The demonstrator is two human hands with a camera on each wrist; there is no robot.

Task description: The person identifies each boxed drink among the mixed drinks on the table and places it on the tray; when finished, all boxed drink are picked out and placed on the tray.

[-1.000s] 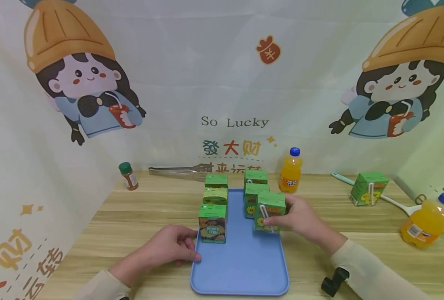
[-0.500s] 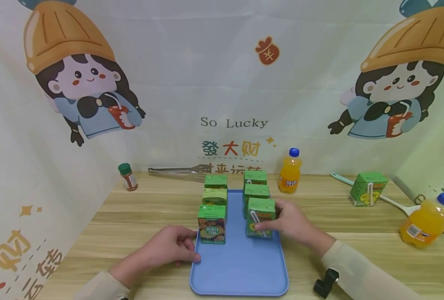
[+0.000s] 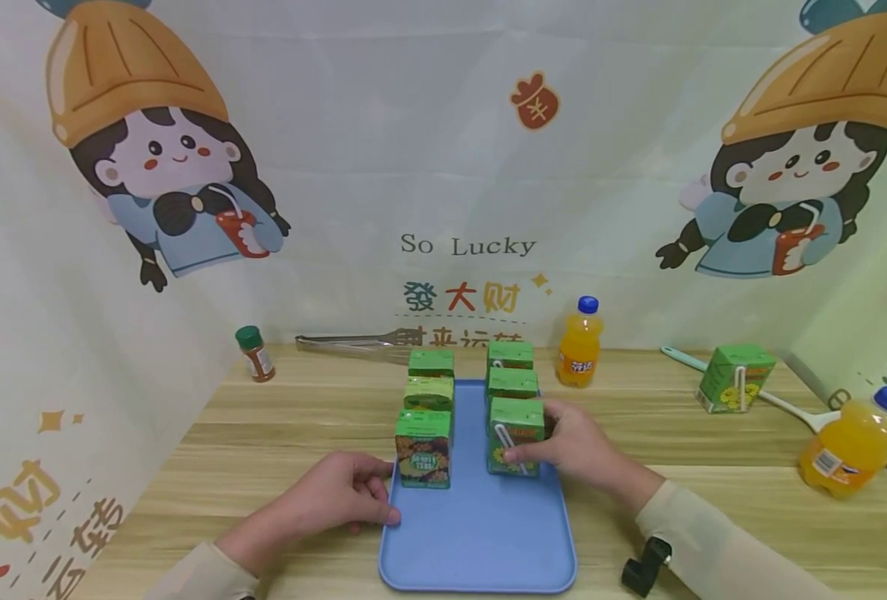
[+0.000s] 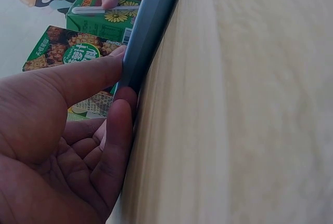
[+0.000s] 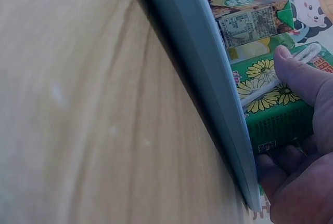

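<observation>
My right hand (image 3: 582, 446) holds a green drink carton (image 3: 517, 412) with yellow flowers and a straw, upright on the right side of the blue tray (image 3: 481, 533). In the right wrist view the thumb lies across the front of that flowered carton (image 5: 260, 96) and the other fingers go round its side. Behind it stand two more green cartons (image 3: 513, 380). Along the tray's left side runs a row of three, with a pineapple-picture carton (image 3: 423, 454) at the front. My left hand (image 3: 342, 492) pinches the tray's left rim between thumb and fingers, as the left wrist view shows.
Behind the tray lie metal tongs (image 3: 353, 342), with a green-capped spice jar (image 3: 258, 358) to their left. An orange drink bottle (image 3: 581, 346) stands at the back. Further right are another green carton (image 3: 724, 379), a pale long-handled utensil (image 3: 792, 408) and a second orange bottle (image 3: 852, 442).
My right hand has shifted left and slightly toward me with the flowered carton, bringing it into line in front of the right row. The left hand stays at the tray rim.
</observation>
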